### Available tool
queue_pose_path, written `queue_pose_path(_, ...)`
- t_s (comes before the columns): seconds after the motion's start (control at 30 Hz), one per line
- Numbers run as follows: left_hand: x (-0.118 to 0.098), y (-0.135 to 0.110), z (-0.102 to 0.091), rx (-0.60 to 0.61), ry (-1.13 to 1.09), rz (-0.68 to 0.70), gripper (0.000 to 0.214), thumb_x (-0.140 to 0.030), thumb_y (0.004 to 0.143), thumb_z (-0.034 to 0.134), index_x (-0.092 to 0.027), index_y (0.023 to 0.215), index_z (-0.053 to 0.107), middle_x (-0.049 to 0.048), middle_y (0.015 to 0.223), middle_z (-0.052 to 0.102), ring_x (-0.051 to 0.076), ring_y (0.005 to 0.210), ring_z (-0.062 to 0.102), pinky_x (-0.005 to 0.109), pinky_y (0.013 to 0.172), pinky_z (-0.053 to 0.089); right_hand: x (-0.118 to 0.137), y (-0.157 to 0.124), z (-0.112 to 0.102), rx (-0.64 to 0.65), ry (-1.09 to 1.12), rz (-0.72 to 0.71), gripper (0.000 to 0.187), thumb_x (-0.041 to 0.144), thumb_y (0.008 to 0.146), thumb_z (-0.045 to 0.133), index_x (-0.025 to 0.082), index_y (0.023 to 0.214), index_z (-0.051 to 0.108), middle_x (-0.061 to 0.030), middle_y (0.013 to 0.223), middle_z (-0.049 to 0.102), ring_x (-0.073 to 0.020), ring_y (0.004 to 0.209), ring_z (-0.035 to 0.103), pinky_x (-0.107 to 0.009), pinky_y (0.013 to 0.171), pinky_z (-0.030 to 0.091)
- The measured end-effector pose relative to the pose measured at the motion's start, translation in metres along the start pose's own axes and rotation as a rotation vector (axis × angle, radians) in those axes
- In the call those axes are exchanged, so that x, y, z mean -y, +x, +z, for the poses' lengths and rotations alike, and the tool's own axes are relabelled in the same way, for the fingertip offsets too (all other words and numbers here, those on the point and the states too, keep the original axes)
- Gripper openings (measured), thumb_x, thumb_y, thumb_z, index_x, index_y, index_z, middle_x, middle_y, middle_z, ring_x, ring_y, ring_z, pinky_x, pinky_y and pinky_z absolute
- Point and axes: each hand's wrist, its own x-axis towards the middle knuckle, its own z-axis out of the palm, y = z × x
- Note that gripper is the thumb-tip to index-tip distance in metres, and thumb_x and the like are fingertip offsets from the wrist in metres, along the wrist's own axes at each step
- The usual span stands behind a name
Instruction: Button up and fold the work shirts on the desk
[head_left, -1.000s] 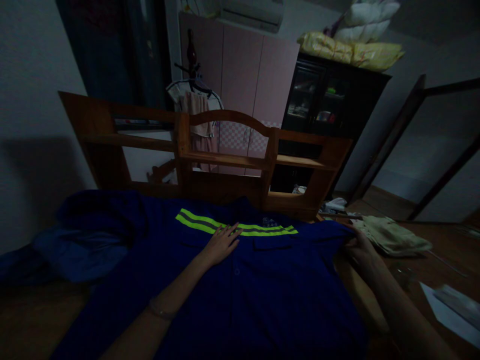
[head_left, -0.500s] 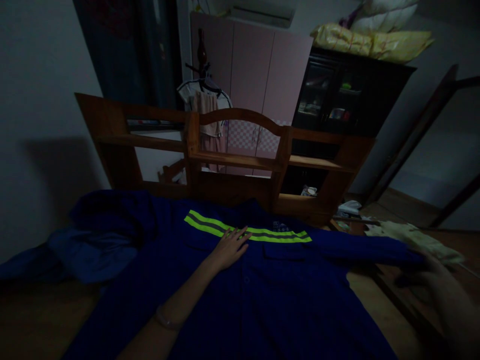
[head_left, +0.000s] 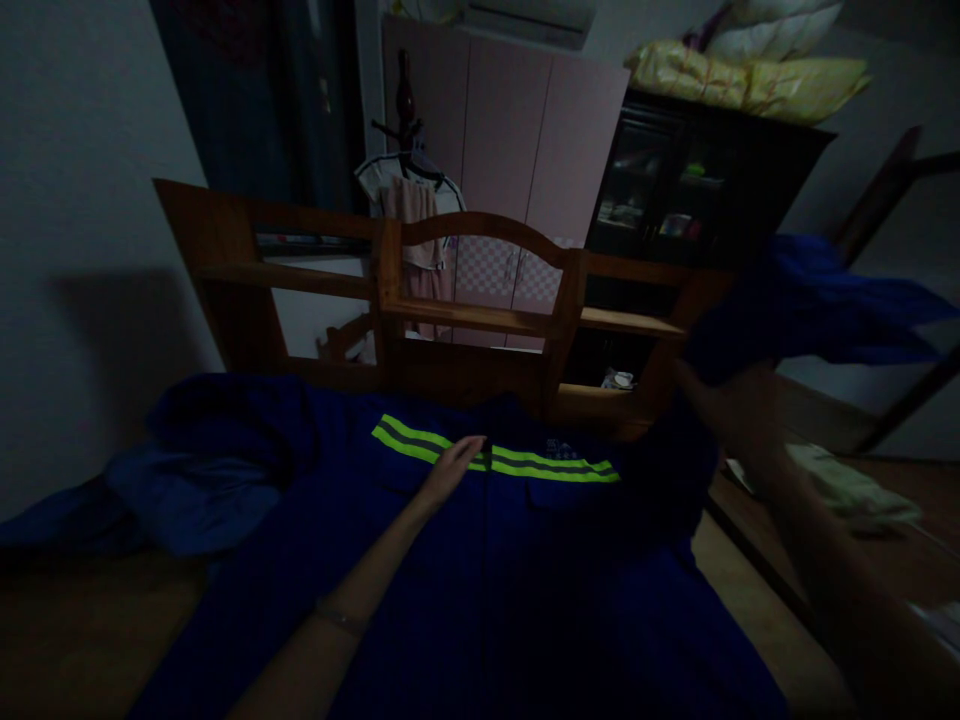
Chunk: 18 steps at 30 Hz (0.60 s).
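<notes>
A dark blue work jacket (head_left: 450,610) lies spread out, front up, with a yellow-green and grey reflective strip (head_left: 555,467) across its chest. On the left part of that strip, close to the front closure, rests my left hand (head_left: 452,472), its fingers stretched out and side by side. My right hand (head_left: 739,415) is raised at the right, closed around the jacket's sleeve (head_left: 750,320). The sleeve's loose end (head_left: 862,300) hangs in the air to the right, blurred. Part of the jacket's right side is lost in dark shadow.
Behind the jacket stands a wooden headboard with shelves (head_left: 472,320). Crumpled blue cloth (head_left: 187,500) lies at the left by the wall. Pale cloth (head_left: 847,490) is at the right. Farther back are a pink wardrobe (head_left: 502,150), a dark cabinet (head_left: 735,200) and hanging clothes (head_left: 412,200).
My right hand has lifted the sleeve from its outstretched position, up and inward. My left hand's spread fingers have come together, staying on the strip.
</notes>
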Motion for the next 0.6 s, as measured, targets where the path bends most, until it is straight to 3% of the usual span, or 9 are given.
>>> queue_pose_path(0.07,-0.002,0.006,-0.016,-0.042,-0.128,-0.061,0.064,-0.065,0.086,0.032,-0.017,0.124,0.055,0.0142,0.132,0.055,0.028,0.124,0.049,0.046,0.107,0.035,0.065,-0.029,0.016,0.334,0.001,-0.208,0.053,0.051,0.089,0.048,0.003,0.108,0.062,-0.0211,0.095,0.064,-0.0299,0.088,0.063,-0.036,0.075,0.046)
queue_pose_path(0.13,-0.005,0.007,-0.036,-0.055,-0.242,-0.1,0.075,-0.07,0.086,0.019,-0.015,0.128,0.05,0.0173,0.131,0.055,0.03,0.12,0.053,0.049,0.101,0.041,0.125,-0.073,0.038,0.487,0.097,-0.463,0.057,0.045,0.086,0.055,0.014,0.133,0.047,-0.0183,0.123,0.056,-0.0252,0.084,0.065,-0.031,0.069,0.048)
queue_pose_path(0.2,-0.009,0.002,-0.057,-0.061,-0.329,-0.102,0.084,-0.073,0.083,0.01,-0.015,0.133,0.043,0.0178,0.133,0.054,0.031,0.119,0.054,0.05,0.098,0.044,0.167,-0.122,0.06,0.636,0.109,-0.626,0.093,0.037,0.074,0.07,0.029,0.149,0.015,-0.017,0.143,0.037,-0.0243,0.082,0.066,-0.031,0.065,0.05)
queue_pose_path(0.27,-0.014,-0.005,-0.074,-0.089,-0.415,-0.089,0.088,-0.076,0.081,0.007,-0.015,0.14,0.031,0.0175,0.137,0.049,0.03,0.12,0.054,0.05,0.096,0.045,0.186,-0.161,0.077,0.757,0.075,-0.691,0.111,0.032,0.067,0.077,0.034,0.149,0.003,-0.0164,0.144,0.036,-0.0276,0.088,0.065,-0.033,0.068,0.051)
queue_pose_path(0.37,-0.021,-0.012,-0.09,-0.111,-0.393,-0.159,0.093,-0.08,0.077,0.016,-0.015,0.142,0.024,0.021,0.136,0.049,0.031,0.114,0.058,0.049,0.091,0.048,0.182,-0.189,0.088,0.778,0.101,-0.697,0.105,0.034,0.07,0.075,0.033,0.149,0.007,-0.0143,0.146,0.033,-0.0325,0.108,0.056,-0.038,0.075,0.051)
queue_pose_path(0.47,-0.027,-0.014,-0.095,-0.106,-0.085,-0.296,0.089,-0.077,0.072,0.045,-0.014,0.134,0.038,0.0206,0.123,0.059,0.029,0.104,0.063,0.041,0.086,0.05,0.158,-0.188,0.083,0.788,0.152,-0.673,0.089,0.037,0.076,0.067,0.029,0.148,0.016,-0.0142,0.148,0.028,-0.0311,0.112,0.052,-0.038,0.077,0.05)
queue_pose_path(0.53,-0.029,-0.016,-0.099,-0.115,0.091,-0.349,0.082,-0.063,0.059,0.071,-0.014,0.122,0.05,0.0169,0.113,0.064,0.029,0.099,0.064,0.037,0.082,0.05,0.137,-0.182,0.079,0.797,0.169,-0.671,0.076,0.037,0.078,0.063,0.026,0.145,0.028,-0.0135,0.147,0.029,-0.0295,0.113,0.051,-0.038,0.082,0.048)
queue_pose_path(0.6,-0.028,-0.018,-0.103,-0.122,0.225,-0.379,0.074,-0.045,0.044,0.085,-0.014,0.106,0.058,0.0118,0.099,0.068,0.03,0.092,0.065,0.035,0.077,0.05,0.111,-0.178,0.076,0.802,0.153,-0.672,0.064,0.034,0.077,0.062,0.023,0.137,0.041,-0.013,0.142,0.034,-0.0279,0.112,0.05,-0.037,0.087,0.045)
